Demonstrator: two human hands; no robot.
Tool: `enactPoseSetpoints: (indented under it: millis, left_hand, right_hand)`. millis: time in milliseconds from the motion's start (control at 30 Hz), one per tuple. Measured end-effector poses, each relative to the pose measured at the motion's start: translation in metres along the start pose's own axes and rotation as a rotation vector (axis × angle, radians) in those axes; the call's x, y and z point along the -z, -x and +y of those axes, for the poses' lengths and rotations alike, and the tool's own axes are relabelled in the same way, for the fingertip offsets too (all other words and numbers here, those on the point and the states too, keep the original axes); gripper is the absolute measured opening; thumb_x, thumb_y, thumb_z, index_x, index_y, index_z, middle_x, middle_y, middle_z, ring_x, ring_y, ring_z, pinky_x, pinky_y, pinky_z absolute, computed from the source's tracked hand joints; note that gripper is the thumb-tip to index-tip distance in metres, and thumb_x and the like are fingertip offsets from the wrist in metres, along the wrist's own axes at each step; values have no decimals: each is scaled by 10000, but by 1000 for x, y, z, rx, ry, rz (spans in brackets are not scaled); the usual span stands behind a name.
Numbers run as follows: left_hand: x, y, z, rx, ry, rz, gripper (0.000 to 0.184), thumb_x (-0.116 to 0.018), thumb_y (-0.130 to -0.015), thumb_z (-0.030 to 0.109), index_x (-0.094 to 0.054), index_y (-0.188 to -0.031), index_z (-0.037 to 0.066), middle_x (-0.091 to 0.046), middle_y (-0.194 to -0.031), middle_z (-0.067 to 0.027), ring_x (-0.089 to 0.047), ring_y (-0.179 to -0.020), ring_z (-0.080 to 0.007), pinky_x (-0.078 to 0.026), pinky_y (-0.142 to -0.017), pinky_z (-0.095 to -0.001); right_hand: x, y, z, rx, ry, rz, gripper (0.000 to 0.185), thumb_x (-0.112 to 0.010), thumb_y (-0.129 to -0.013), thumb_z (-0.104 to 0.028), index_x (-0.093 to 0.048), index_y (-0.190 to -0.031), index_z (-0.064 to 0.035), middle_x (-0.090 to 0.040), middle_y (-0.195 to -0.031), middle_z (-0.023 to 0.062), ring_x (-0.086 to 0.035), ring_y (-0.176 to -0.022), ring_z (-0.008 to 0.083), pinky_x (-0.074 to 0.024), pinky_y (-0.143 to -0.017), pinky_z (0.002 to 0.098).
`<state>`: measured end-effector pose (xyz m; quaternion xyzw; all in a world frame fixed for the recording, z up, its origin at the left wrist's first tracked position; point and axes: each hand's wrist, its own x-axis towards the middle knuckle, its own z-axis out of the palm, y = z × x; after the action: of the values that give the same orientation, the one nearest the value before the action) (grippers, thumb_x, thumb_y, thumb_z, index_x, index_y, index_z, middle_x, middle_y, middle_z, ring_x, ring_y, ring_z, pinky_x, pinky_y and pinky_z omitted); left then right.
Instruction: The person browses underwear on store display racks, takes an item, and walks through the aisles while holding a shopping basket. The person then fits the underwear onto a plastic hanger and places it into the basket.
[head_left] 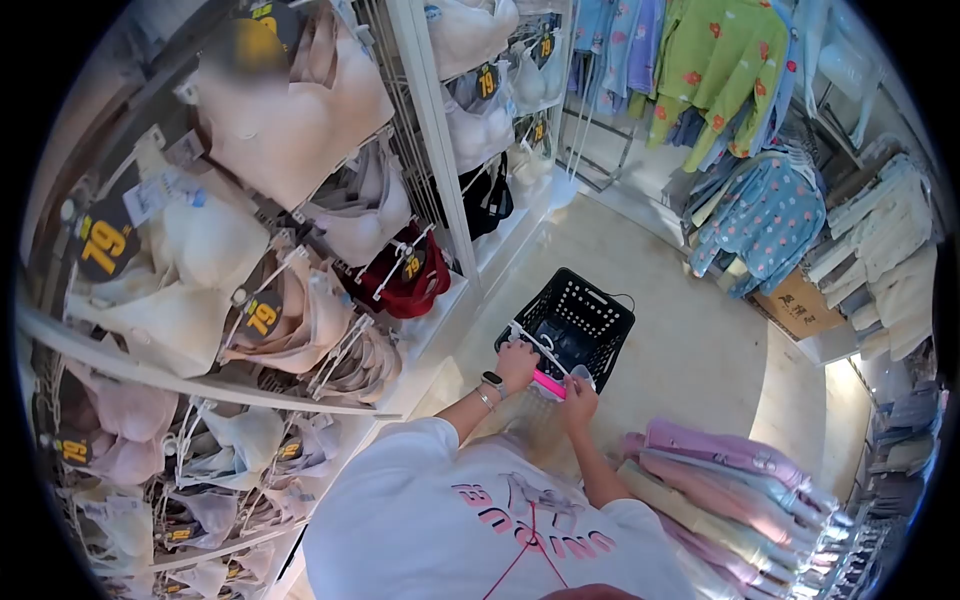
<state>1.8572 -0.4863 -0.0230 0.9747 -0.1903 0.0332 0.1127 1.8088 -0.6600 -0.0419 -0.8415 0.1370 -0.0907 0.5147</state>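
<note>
My left hand [517, 366], with a watch and a bracelet on the wrist, is closed around one end of a white hanger [543, 350]. At its other end my right hand [578, 401] pinches the hanger near a pale, partly see-through piece. A bright pink strip [548, 384] runs between both hands, just below the hanger bar. What hangs under it is pale and mostly hidden. Beyond the hands, a black perforated shopping basket [603, 338] stands on the floor with dark or clear items inside that I cannot make out.
Bras [215, 240] hang on racks along the left, with black price tags [105, 238] reading 79. Pastel garments [715, 470] hang close on my right. Patterned pajamas [765, 220] and a cardboard box [797, 306] are at the far right. Pale floor [690, 350] lies between.
</note>
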Motion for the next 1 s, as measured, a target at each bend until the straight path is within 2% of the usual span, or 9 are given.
enactPoseSetpoints:
  millis: [67,167,267,367,500,633,733,833,1000]
  left_hand:
    - [-3,-23,1,-9,17,31,107,-580,-730,166,-665,-778,121,-594,-871,-66,-535,-939,-247,-378,-765,-414]
    - [-11,-56,0,12,40,34,98,-590,-724,162,-651,-785,116,-589,-881,-62,-523,-950,-241,-375,-766,-412]
    - [-13,-88,6,44,39,15,95,-598,-719,159,-645,-792,120,-587,-888,-61,-522,-955,-239,-375,-781,-409]
    - [-11,-117,6,57,48,-28,96,-585,-730,157,-652,-785,115,-593,-894,-66,-528,-954,-247,-379,-778,-425]
    - [-16,-146,11,80,12,-42,110,-584,-726,161,-650,-806,123,-594,-909,-63,-529,-960,-238,-378,-797,-419]
    - [-29,-182,15,115,-2,-15,135,-587,-723,172,-659,-832,138,-596,-916,-48,-530,-957,-232,-371,-816,-406]
    - [-31,-205,16,156,3,-37,140,-597,-719,185,-665,-837,153,-600,-911,-30,-535,-942,-222,-369,-824,-403]
    - [-33,-225,18,175,-23,-38,134,-607,-717,197,-667,-836,177,-602,-905,-21,-537,-936,-212,-368,-826,-402]
    - [-27,-251,27,236,-8,-2,128,-616,-718,214,-669,-834,207,-602,-903,-11,-537,-946,-210,-363,-836,-395]
  right_hand:
    - [5,-24,5,55,22,38,227,-659,-838,-227,-689,-898,-11,-647,-686,132,-598,-579,193,-457,-567,318]
    - [11,-60,1,-35,46,-26,233,-659,-837,-231,-688,-897,-7,-648,-691,133,-605,-583,199,-461,-570,315]
    - [11,-92,7,-29,79,-15,235,-663,-834,-233,-687,-895,-7,-649,-699,135,-605,-584,194,-460,-566,313]
    - [11,-123,15,22,-2,-26,244,-662,-835,-249,-686,-889,-11,-646,-698,133,-600,-582,191,-454,-561,312]
    - [25,-159,5,-31,83,-138,281,-632,-852,-294,-686,-921,-27,-653,-720,132,-628,-624,216,-472,-589,316]
    - [21,-201,34,-25,66,-211,284,-622,-851,-300,-684,-940,-37,-664,-800,154,-642,-712,252,-478,-669,333]
    - [32,-229,19,-78,28,-329,287,-614,-856,-295,-682,-954,-34,-663,-837,174,-645,-753,270,-480,-698,336]
    - [30,-252,24,-22,50,-300,267,-615,-857,-287,-691,-938,-44,-633,-686,157,-589,-585,210,-448,-572,329]
    - [33,-282,27,62,25,-318,276,-609,-856,-299,-694,-938,-50,-646,-725,171,-607,-610,241,-458,-598,342]
